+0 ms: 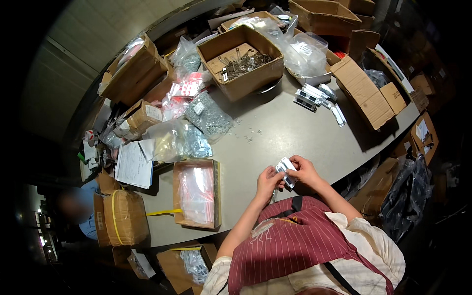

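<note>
Both my hands meet at the near edge of the table, close to my apron. Between them is a small white and silver metal bracket-like part [285, 170] with dark openings. My left hand [269, 182] grips its left side with bent fingers. From the right, my right hand [303, 172] pinches the same part, thumb across its face. Farther off, at the right of the table, lies a loose pile of similar silver metal parts [314, 98]. Several tiny screws or pins [249, 136] are scattered on the tabletop [265, 118] ahead of my hands.
An open cardboard box [231, 88] of dark metal pieces stands at the back. Left of it are a bag of small hardware [209, 115] and a clipboard with paper [133, 164]. A box of clear bags [216, 196] sits nearer. A person [88, 209] is at far left.
</note>
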A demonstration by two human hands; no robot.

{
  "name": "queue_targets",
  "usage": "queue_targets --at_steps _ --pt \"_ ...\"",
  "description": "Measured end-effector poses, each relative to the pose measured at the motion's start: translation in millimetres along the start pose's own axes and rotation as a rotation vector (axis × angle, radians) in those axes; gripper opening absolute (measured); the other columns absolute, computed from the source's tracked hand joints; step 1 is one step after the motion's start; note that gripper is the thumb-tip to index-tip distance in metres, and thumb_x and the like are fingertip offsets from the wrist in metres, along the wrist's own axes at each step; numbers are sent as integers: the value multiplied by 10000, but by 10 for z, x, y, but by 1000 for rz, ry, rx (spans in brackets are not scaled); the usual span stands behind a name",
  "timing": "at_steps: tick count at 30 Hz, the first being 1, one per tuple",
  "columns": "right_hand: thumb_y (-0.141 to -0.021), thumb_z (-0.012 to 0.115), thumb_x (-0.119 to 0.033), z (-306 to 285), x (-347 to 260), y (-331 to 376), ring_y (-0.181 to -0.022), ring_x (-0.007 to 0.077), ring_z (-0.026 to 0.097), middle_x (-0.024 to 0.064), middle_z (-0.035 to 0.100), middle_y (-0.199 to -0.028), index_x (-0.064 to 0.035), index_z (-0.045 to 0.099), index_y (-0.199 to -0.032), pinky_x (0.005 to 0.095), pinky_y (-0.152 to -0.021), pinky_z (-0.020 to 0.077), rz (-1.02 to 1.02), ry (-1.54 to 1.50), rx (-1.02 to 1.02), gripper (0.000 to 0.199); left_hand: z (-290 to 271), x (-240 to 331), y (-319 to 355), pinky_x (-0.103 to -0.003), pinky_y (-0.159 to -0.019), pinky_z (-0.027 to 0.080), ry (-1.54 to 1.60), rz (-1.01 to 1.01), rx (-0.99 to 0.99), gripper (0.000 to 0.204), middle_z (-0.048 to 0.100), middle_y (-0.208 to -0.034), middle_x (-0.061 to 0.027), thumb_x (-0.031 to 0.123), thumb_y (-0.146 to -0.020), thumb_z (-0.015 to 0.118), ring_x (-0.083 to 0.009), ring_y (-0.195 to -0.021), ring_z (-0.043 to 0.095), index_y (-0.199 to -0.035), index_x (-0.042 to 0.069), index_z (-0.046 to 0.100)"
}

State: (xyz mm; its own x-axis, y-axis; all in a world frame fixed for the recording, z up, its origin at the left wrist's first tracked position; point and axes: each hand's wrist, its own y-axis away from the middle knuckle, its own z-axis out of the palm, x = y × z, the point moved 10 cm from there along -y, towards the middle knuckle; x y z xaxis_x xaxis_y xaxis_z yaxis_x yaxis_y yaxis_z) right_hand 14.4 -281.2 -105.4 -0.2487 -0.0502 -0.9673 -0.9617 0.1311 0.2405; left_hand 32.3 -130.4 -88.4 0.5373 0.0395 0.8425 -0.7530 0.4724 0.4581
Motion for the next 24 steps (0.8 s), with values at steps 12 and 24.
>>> queue_targets --at_steps 12,24 --pt "-869 692 -143 127 103 -46 -646 91 625 26 671 -705 5 639 -1048 261 -587 508 97 18 -119 238 -228 25 32 -209 -488 412 -1 83 110 234 588 -734 18 247 -925 717 -40 -572 506 -943 23 650" --pt "-1053 507 -244 343 -83 107 -924 104 578 12 653 -1023 -5 613 -1201 287 -834 479 191 -207 -353 301 -176 -12 11 -239 -474 378 -47 62 111 184 529 -687 19 231 -938 666 -68 -550 484 -863 71 615"
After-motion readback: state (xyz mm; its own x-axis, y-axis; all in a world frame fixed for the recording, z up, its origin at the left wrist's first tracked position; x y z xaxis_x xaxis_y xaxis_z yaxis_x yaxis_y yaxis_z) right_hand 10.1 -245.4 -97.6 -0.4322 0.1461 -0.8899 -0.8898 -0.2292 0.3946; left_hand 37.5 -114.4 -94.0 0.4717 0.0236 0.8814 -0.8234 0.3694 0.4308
